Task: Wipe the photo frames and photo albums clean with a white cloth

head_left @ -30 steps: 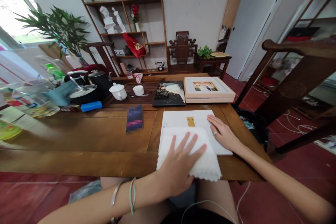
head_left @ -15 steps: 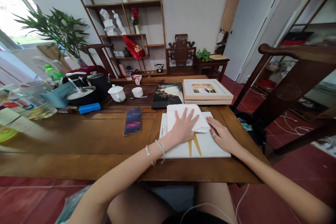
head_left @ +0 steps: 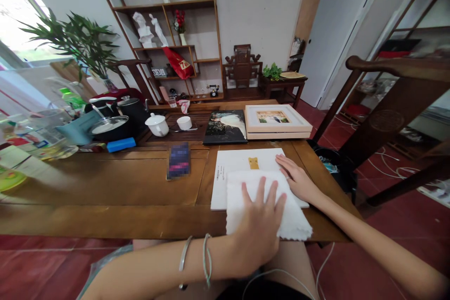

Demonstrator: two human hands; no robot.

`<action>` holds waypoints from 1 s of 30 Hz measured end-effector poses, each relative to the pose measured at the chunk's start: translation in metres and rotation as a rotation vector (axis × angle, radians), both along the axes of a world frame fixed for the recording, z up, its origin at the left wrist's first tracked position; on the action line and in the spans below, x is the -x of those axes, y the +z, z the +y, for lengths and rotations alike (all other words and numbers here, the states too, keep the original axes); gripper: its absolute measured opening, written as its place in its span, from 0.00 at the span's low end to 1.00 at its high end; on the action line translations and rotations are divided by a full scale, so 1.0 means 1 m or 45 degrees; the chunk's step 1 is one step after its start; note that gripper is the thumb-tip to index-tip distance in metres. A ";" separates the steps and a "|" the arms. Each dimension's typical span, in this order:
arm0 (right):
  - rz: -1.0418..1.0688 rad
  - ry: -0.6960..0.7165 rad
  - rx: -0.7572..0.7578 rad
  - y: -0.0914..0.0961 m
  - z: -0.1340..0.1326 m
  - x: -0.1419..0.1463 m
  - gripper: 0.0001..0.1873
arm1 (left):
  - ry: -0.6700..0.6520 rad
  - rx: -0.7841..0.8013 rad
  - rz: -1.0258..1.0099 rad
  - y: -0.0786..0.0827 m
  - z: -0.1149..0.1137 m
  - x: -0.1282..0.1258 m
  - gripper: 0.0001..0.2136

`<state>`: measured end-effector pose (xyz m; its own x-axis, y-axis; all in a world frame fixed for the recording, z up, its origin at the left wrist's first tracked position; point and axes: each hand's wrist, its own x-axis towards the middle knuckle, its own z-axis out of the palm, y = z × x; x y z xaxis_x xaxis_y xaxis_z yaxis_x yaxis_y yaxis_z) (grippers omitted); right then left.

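A white book [head_left: 239, 164] with a yellow mark on its cover lies flat near the front edge of the wooden table [head_left: 105, 183]. My left hand [head_left: 258, 227] lies flat with spread fingers on a white cloth [head_left: 291, 218], pressing it onto the near part of the book; the cloth overhangs the table edge. My right hand [head_left: 298, 180] rests flat on the book's right edge, fingers stretched out, a ring on one finger.
Behind the book lie a dark photo album [head_left: 227, 127] and a light framed picture [head_left: 277, 121]. A phone [head_left: 179, 160] lies left of the book. Teapot [head_left: 157, 124], cup [head_left: 184, 123], pots and a blue box [head_left: 121, 144] crowd the left. A wooden chair [head_left: 397, 108] stands right.
My left hand has slid the cloth from the far end of the book back toward me to the near edge. My right hand has stayed on the book's right side.
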<state>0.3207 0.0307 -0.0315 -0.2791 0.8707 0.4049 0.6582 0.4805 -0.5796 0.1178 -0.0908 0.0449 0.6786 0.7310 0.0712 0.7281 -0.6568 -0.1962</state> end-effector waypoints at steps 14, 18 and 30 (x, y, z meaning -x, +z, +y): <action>0.009 0.096 -0.001 -0.002 0.001 -0.005 0.32 | 0.126 -0.036 0.157 0.000 0.091 -0.020 0.30; 0.020 0.040 0.005 0.000 0.000 -0.003 0.23 | 0.081 -0.168 0.151 -0.005 0.035 -0.022 0.30; 0.039 0.052 -0.003 -0.001 0.001 -0.003 0.23 | 0.035 0.296 -0.076 0.015 0.058 0.006 0.33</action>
